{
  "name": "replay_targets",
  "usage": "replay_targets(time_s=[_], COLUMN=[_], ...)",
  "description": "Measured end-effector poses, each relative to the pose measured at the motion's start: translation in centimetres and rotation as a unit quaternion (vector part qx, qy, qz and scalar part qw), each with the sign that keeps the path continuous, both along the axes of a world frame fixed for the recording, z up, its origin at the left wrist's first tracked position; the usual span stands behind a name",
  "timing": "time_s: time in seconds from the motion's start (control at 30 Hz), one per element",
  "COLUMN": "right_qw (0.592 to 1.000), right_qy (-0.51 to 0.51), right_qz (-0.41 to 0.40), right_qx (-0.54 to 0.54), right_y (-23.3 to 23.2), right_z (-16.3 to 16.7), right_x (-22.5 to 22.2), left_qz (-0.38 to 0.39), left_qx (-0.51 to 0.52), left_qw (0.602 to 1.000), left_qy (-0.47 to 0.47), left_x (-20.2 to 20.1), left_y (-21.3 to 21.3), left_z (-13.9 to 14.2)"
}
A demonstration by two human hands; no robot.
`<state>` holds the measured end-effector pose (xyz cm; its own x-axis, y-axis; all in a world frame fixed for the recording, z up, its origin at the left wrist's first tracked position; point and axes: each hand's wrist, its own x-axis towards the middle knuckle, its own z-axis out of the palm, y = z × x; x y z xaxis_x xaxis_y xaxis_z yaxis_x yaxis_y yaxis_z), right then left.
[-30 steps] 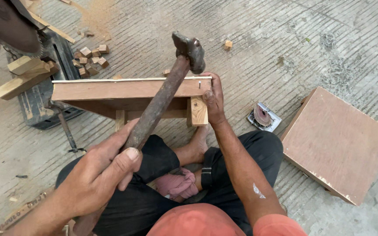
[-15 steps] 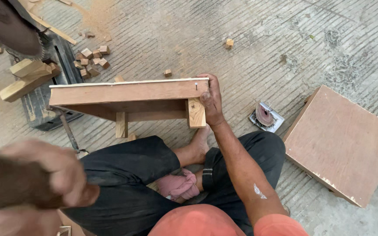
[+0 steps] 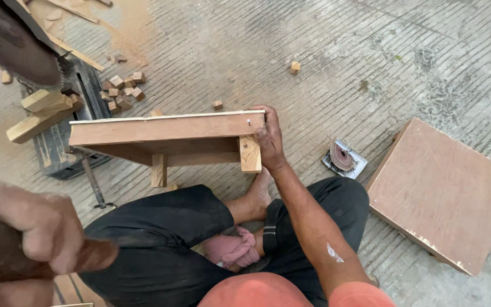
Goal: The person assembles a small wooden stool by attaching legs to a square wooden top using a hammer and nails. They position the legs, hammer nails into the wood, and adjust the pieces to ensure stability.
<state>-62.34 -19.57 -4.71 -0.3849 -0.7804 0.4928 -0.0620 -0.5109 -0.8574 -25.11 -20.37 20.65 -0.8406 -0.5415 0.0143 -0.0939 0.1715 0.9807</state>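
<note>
Head view looks straight down at someone sitting cross-legged on a ribbed concrete floor (image 3: 336, 51) with a small half-built wooden stool (image 3: 169, 133) lying on its side right in front of their knees. The right hand (image 3: 268, 139) is clamped over the near corner of the stool, fingers wrapped around the edge of the top board just beside a nail (image 3: 249, 121) that's poking out of it, and the thumb side presses against the short leg block (image 3: 250, 153). The left hand (image 3: 41, 233) is up close to the camera at the lower left, fist closed tight around a dark wooden hammer handle (image 3: 95, 254); the hammer head is out of frame. I'd guess the stool is fairly light but stiff, plain board and blocks, so it would skid on the concrete if it weren't pinned at that corner, and the corner by the leg looks like the solid place to grab. Off to the right there's a flat square plywood panel (image 3: 444, 193) and a small sanding disc (image 3: 343, 158), and a heap of little wood offcuts (image 3: 121, 88) sits at upper left near a power saw (image 3: 24, 51).
</note>
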Motion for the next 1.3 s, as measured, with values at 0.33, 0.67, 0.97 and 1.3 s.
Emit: replay_targets(time_s=[0.33,0.67,0.97,1.3], right_qw=[0.999,1.000,0.999,0.999], right_qy=[-0.003,-0.011,0.032,-0.018], right_qz=[0.034,0.017,-0.029,0.032], right_qx=[0.002,-0.007,-0.013,-0.013], right_y=[0.0,-0.5,-0.1,-0.4], right_z=[0.4,-1.4,-0.7,-0.6], right_x=[1.0,0.1,-0.3,0.0], left_qz=[0.072,0.180,0.188,0.081], left_qx=[-0.027,-0.109,0.065,-0.153], left_qw=[0.992,0.970,0.979,0.971], left_qy=[-0.099,-0.124,-0.038,-0.163], left_x=[-5.6,-3.7,2.7,-7.0], left_y=[3.9,4.1,4.7,3.5], left_z=[-2.3,-6.2,-3.3,-8.0])
